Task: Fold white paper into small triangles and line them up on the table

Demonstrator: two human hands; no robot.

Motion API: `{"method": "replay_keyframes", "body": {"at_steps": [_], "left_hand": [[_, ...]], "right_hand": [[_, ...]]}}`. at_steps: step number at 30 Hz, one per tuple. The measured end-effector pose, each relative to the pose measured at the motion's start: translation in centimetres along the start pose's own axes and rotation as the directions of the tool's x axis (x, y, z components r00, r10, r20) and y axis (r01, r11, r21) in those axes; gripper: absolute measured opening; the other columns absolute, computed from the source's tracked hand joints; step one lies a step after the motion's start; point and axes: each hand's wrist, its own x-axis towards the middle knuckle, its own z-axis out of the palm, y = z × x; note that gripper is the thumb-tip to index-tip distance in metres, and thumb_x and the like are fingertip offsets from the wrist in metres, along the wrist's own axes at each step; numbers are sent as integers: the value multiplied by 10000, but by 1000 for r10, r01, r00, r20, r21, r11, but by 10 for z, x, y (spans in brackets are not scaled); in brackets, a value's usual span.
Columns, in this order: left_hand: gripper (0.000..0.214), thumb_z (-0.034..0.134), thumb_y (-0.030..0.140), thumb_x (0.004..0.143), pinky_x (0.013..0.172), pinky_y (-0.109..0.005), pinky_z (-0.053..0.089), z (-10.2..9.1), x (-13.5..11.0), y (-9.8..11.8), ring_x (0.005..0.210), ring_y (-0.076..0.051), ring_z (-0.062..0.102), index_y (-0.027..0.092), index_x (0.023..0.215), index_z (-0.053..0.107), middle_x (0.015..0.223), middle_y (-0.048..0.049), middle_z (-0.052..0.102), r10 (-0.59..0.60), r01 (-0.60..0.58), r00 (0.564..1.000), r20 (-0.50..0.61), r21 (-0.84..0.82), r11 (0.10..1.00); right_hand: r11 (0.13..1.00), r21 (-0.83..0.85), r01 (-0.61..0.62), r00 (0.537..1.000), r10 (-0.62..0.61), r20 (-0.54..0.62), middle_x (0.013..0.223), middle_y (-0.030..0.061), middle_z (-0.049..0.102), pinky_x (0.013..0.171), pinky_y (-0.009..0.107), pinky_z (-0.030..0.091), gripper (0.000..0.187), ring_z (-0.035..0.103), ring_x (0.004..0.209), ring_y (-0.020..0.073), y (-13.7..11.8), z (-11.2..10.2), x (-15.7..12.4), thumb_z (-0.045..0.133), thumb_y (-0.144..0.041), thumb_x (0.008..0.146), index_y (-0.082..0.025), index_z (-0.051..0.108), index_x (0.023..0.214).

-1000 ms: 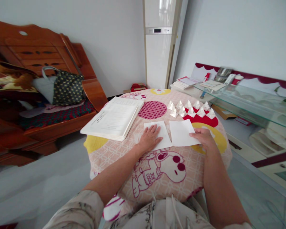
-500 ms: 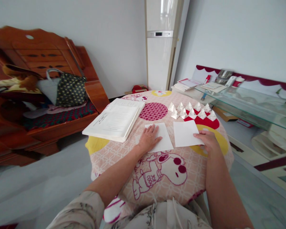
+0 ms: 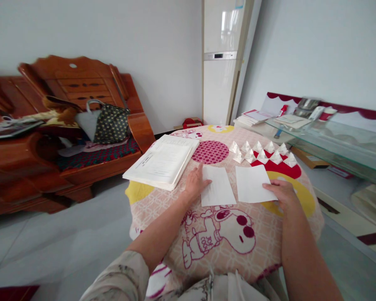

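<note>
Two white sheets of paper lie side by side in front of me with a narrow gap between them. My left hand (image 3: 195,183) is at the left edge of the left sheet (image 3: 218,188), its thumb on top and its other fingers along the edge, partly hidden. The right sheet (image 3: 252,184) is pinched at its lower right edge by my right hand (image 3: 280,192), thumb on top. Beyond the right sheet stand several folded white paper pyramids (image 3: 263,155) in two rows.
A thick stack of printed papers (image 3: 163,161) lies left on the round table's patterned cloth (image 3: 163,217). A glass-topped cabinet (image 3: 335,144) stands to the right. Left of the table is a wooden sofa (image 3: 141,129) holding a dotted bag (image 3: 113,123).
My left hand has slid left from lying flat on the left sheet to its edge. The right hand keeps its hold. The camera view has turned slightly left and up.
</note>
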Motion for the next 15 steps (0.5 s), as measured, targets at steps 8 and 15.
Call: {"method": "replay_keyframes", "body": {"at_steps": [8,15], "left_hand": [[666,580,118,801,800,-310,516,-25,26,-30,758,-166,641,122,1456,459,808,-11,683,-145,46,961,-235,-383,923],[578,550,105,855,954,-368,492,-79,43,-91,888,-197,656,91,1430,493,855,-31,674,-379,253,809,-449,-316,914]], "right_hand": [[998,16,56,998,-57,27,529,40,666,398,266,399,205,592,459,189,2,1,1,774,-279,540,-162,724,701],[992,121,-36,999,31,43,569,30,691,431,267,422,209,596,478,180,-8,3,-7,784,-267,478,-174,677,631]]}}
